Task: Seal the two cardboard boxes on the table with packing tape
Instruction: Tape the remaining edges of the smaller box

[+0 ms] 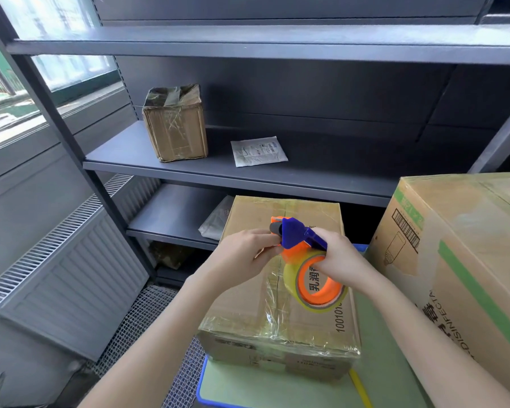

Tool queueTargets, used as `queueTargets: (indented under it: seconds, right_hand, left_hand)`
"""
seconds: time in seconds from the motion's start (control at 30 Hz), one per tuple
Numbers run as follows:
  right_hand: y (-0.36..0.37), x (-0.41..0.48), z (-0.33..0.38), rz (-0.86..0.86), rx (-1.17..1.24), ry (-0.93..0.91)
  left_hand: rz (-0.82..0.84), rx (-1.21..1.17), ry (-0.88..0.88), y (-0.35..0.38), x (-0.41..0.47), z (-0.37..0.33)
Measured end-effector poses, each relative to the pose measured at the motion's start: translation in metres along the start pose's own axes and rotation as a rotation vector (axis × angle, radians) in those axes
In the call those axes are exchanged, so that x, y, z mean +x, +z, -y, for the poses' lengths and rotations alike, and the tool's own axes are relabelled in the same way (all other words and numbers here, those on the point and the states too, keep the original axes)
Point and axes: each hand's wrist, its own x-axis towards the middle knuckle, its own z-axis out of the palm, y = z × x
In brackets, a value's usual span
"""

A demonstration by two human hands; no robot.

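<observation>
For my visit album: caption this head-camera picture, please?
Left hand and right hand hold a tape dispenser above a taped cardboard box, beside a larger box.

Large box crowds the taped box's right side.

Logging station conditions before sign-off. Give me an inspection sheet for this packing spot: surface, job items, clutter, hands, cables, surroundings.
Surface: green table, blue-edged, carries both boxes.
Job's things: smaller box, film-taped on top; larger box to its right; tape dispenser held above the smaller box.
Clutter: small taped box and white packet on the dark shelving.
Hands: left hand grips the dispenser's front; right hand grips its handle end.
Cables: nothing seen.
Surroundings: radiator and window on the left.
</observation>
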Motion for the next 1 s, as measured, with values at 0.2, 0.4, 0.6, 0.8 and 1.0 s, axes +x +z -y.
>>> queueTargets:
  seconds: [0.2,0.4,0.6,0.8,1.0]
  right_hand:
    - [0.003,0.0,-0.004,0.044,0.014,0.026]
    - [0.007,0.002,-0.004,0.043,0.086,0.026]
    - [0.011,0.005,-0.005,0.017,0.108,0.037]
    - [0.015,0.008,-0.004,-0.194,0.003,0.085]
    - [0.026,0.01,-0.001,-0.297,-0.017,0.075]
  left_hand:
    - [0.171,-0.212,-0.033,0.0,-0.003,0.009]
    - [0.05,-0.304,-0.035,0.007,-0.008,0.008]
    - [-0.174,-0.374,-0.135,0.018,-0.013,0.001]
    - [-0.487,-0.605,-0.437,0.034,-0.01,-0.024]
    - [-0.587,-0.818,-0.614,0.041,0.0,-0.039]
